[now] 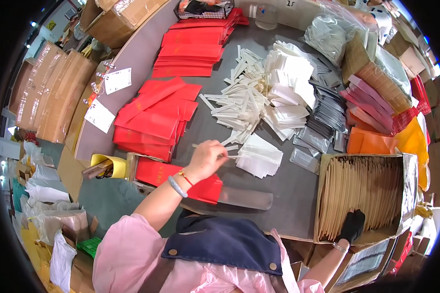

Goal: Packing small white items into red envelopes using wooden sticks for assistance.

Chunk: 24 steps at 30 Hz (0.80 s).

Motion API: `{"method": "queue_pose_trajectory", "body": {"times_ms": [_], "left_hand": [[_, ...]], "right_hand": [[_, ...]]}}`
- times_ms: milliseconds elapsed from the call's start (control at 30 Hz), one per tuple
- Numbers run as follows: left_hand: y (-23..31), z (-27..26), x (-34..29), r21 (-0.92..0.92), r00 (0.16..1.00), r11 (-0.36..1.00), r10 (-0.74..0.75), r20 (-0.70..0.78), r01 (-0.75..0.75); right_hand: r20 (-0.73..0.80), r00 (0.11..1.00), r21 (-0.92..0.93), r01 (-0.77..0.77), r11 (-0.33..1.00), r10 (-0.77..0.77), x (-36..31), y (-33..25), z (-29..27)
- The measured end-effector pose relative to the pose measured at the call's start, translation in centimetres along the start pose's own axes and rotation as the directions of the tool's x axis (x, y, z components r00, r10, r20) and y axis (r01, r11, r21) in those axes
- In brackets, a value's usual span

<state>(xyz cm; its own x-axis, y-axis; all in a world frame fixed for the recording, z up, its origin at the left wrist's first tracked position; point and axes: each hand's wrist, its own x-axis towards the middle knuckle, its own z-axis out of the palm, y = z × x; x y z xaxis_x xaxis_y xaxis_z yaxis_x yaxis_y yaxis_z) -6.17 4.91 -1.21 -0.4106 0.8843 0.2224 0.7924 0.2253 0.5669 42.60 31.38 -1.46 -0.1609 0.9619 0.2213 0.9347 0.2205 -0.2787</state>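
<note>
My left hand (209,159) is closed in a pinch on a thin white strip (233,156), over the middle of the table. Below its wrist lies a red printed sleeve (205,189), with a clear plastic sleeve (246,198) sticking out from its right end. Just right of my fingers is a small stack of white paper pieces (260,155). My right hand (352,226), in a black glove, reaches into a cardboard box (322,195) of thin tan pieces (361,190) packed on edge. Its fingers touch them, but their grip is unclear.
Piles of red sleeves (149,115) cover the table's left side. Loose white strips (239,105) and grey clear-fronted packets (327,110) lie beyond my left hand. A yellow holder (115,166) stands at the left edge. Another cardboard box (376,73) stands at the far right.
</note>
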Motion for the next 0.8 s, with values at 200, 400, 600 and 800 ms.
{"method": "queue_pose_trajectory", "body": {"times_ms": [200,400,600,800], "left_hand": [[2.2,3.6,0.9,0.038,0.99,0.991,0.129,0.049,-0.131],[2.1,3.8,0.5,0.101,0.984,0.981,0.161,0.071,-0.168],[2.1,4.3,0.9,0.088,0.979,0.978,0.183,0.092,-0.191],[1.8,4.5,0.8,-0.106,0.992,0.991,0.096,0.087,-0.086]], "right_hand": [[0.033,0.999,-0.073,-0.004,0.997,0.006,0.2,-1.2,-0.2],[0.159,0.983,-0.364,-0.032,0.931,0.096,0.6,-3.0,-0.6],[-0.27,0.963,-0.121,-0.028,0.992,-0.006,-0.3,1.8,1.5],[-0.103,0.99,0.606,-0.015,0.795,0.097,-2.5,-7.7,-1.1]]}}
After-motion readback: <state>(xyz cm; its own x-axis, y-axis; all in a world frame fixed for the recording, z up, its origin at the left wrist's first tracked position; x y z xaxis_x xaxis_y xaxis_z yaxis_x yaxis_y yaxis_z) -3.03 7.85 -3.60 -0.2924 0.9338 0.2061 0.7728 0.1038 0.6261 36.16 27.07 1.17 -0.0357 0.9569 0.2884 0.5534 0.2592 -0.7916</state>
